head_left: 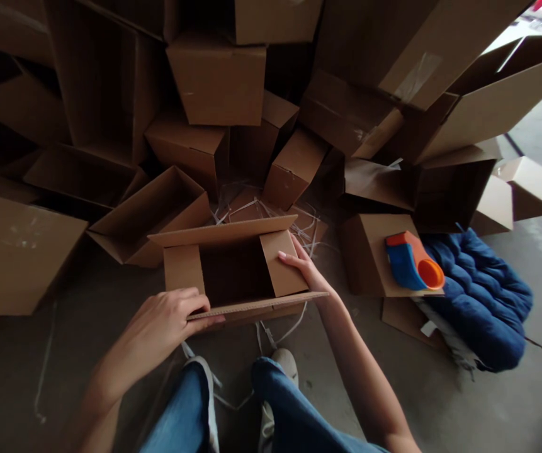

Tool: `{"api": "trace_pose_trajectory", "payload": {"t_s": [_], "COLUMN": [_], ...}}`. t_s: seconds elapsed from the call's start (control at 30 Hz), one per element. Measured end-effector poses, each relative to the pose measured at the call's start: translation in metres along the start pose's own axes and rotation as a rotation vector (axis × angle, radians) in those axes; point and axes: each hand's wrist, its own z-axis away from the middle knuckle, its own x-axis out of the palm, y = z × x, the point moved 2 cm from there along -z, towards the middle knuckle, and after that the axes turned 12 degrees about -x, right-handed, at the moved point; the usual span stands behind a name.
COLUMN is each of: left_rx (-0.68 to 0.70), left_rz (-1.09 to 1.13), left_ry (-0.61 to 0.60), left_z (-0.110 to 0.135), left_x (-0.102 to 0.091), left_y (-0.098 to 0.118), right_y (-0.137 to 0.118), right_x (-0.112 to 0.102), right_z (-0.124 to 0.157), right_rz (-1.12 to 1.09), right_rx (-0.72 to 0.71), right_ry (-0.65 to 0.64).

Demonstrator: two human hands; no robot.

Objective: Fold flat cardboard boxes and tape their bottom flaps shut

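Between my two hands is a brown cardboard box with its top facing me. Its two short end flaps are folded inward, while the long flaps at front and back stand out; the inside is dark. My left hand pinches the near long flap at its left part, thumb below and fingers above. At the box's right end, my right hand lies against the side, with the thumb over the right end flap. The rest of its fingers are mostly hidden behind the box.
Many cardboard boxes are piled up ahead and to both sides. White straps lie tangled on the floor behind the box. To the right, an orange and blue tape dispenser rests on a carton beside a blue tufted cushion.
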Motion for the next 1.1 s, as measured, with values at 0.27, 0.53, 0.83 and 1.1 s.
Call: {"api": "trace_pose_trajectory", "payload": {"t_s": [0.27,0.53,0.83,1.1], "left_rx": [0.004,0.026,0.040,0.079], "left_rz": [-0.009,0.009,0.023,-0.016], "left_ry": [-0.008,-0.025,-0.043,0.013], "left_z": [-0.0019,-0.0051,-0.0084,-0.0097], "left_x": [0.0001,-0.0013,-0.0032,-0.0066], "left_y": [-0.0025,-0.0041,-0.0055,-0.0037], "right_y": [-0.0006,0.0002,0.0002,0.0033], "right_x": [0.0009,0.0005,0.0005,-0.0009], "right_z": [0.0006,0.0008,-0.0011,-0.0020], "right_rz": [-0.002,-0.005,-0.007,-0.024], "right_rx": [0.007,0.008,-0.004,0.010], "right_ry": [0.015,0.010,0.015,0.018]}}
